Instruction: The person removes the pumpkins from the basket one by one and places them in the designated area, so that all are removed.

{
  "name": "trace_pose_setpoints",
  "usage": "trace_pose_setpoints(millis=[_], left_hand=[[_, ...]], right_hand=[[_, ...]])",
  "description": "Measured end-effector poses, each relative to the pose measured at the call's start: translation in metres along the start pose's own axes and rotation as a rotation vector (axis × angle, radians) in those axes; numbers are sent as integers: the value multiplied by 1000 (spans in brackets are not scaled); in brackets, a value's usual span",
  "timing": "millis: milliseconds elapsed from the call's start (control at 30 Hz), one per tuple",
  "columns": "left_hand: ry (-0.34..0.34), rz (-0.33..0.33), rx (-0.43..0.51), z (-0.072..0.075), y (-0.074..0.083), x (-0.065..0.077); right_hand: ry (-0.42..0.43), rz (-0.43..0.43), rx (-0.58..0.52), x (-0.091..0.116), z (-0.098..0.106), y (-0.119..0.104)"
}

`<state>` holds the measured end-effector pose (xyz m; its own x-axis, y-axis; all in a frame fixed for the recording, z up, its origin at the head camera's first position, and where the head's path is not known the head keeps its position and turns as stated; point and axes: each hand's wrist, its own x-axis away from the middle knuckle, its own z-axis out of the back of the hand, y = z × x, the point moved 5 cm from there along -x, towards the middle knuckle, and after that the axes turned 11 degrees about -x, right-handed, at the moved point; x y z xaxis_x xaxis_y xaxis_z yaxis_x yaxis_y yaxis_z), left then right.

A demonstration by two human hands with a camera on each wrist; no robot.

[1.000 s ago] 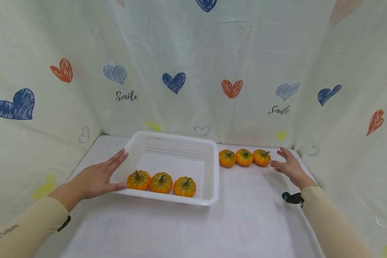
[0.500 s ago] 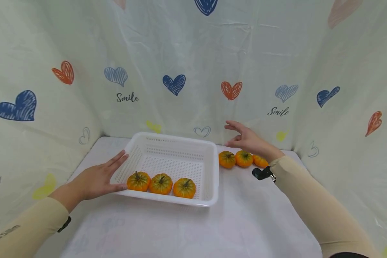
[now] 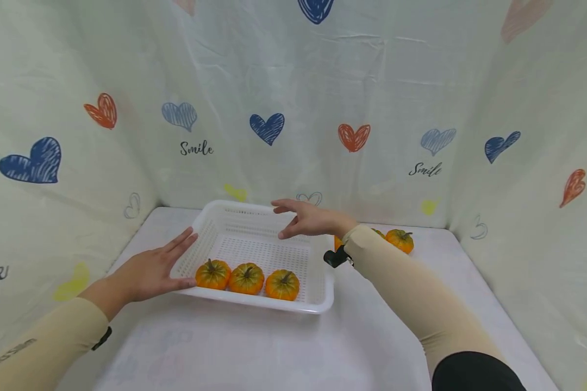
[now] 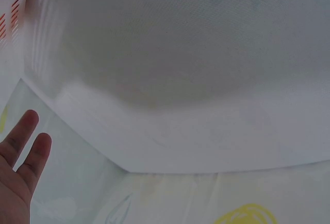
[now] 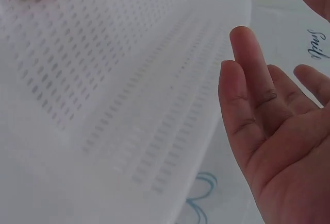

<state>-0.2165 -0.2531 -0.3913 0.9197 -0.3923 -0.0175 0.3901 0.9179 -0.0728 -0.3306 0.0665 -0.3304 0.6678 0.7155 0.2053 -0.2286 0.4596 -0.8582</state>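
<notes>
A white perforated plastic basket (image 3: 326, 282) holds three small orange-and-green pumpkins (image 3: 246, 278) in a row along its near side. My left hand (image 3: 144, 273) rests with spread, straight fingers at the basket's left rim; two of its fingers (image 4: 36, 157) show in the left wrist view. Over the far right part of the basket hovers my right hand (image 3: 313, 219), fingers extended and nothing in them. Its bare palm faces the right wrist camera. To the right of the basket sits a row of pumpkins (image 3: 400, 241), partly covered by my right forearm.
A white cloth-covered table (image 3: 235, 347) bears the basket and pumpkins. Behind and on both sides hang pale curtains (image 3: 303, 81) printed with hearts and "Smile". The back curtain comes down close behind the basket.
My right hand has moved left from beside the rightmost loose pumpkin to above the basket, carrying nothing. My left hand, the basket and the pumpkins have stayed in place.
</notes>
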Motion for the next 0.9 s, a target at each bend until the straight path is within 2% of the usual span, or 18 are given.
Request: trace_pose_setpoints(millis=[367,767,900], left_hand=[[-5,10,-12,-1,0,0],[-8,11,-5,-3,0,0],[-6,13,-12,-5,-2,-1]], right_hand=[[-156,-31,42,-34,-43,18],[-282,-74,23,-44,-75,38],[-301,-88,11,-46,-82,45]])
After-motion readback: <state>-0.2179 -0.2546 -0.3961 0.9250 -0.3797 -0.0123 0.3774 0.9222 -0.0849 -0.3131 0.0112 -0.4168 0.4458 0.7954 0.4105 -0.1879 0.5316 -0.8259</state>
